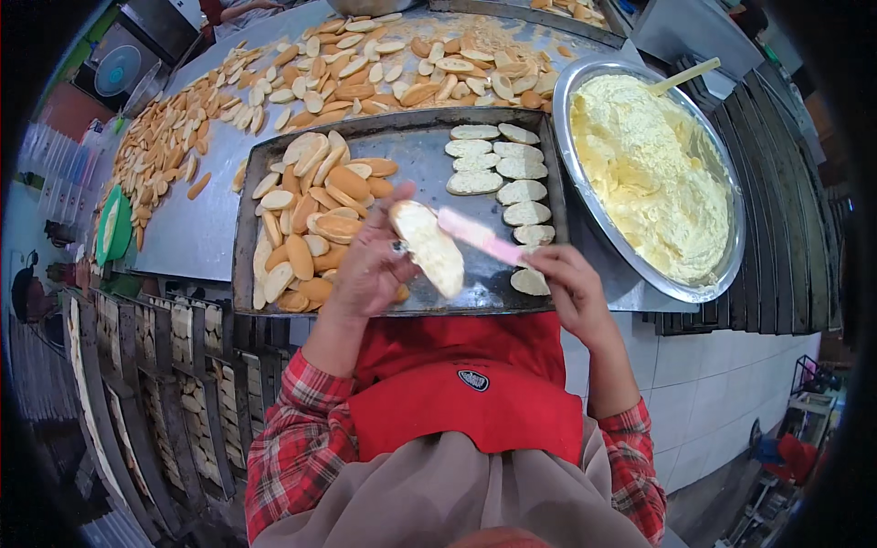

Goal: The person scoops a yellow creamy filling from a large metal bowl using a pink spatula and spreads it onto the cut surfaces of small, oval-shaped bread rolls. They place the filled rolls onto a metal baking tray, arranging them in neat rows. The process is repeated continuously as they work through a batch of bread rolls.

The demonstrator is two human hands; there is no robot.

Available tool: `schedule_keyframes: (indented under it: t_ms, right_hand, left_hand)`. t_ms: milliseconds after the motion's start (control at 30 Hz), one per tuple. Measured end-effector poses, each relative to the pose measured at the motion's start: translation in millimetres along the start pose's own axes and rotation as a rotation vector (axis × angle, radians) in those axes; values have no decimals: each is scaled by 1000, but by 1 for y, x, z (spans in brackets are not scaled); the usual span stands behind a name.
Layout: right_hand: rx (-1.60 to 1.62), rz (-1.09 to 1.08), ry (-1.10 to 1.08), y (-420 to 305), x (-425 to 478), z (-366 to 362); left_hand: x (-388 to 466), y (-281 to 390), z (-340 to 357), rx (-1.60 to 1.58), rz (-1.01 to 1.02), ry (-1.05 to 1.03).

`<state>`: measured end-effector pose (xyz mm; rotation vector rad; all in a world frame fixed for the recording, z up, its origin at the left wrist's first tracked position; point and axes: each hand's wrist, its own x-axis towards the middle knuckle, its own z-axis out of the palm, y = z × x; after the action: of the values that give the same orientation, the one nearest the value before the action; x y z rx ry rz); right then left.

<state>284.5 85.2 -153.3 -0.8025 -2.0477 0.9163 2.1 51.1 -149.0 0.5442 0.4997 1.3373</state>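
Note:
Over the middle of a dark metal baking tray [425, 154], my left hand [375, 257] holds an oval slice of bread [433, 250], its cut face up and partly pale with spread. A pink spatula [479, 235] is gripped by its handle end in my right hand [565, 277]; its blade meets the slice's right edge. Plain bread slices [322, 205] are heaped in the tray's left part, close to my left hand. Along the right side lie coated slices [524, 192] in rows, some partly hidden behind my right hand.
Right of the tray stands a large metal bowl [736, 226] of pale yellow cream [651, 178], with a light-handled utensil [685, 75] in it. Loose bread slices [363, 61] cover the table [199, 229] behind. A rack of filled trays [171, 390] is at lower left; stacked trays [774, 205] stand right.

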Motion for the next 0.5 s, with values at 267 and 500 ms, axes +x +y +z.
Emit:
schedule_keyframes:
  t_ms: [267,500]
  right_hand:
    - [223,239,57,23,-50,-26]
    - [301,229,293,29,-65,-23]
  left_hand:
    - [46,10,-49,720,193,94]
    - [92,-28,-84,1740,-15,20]
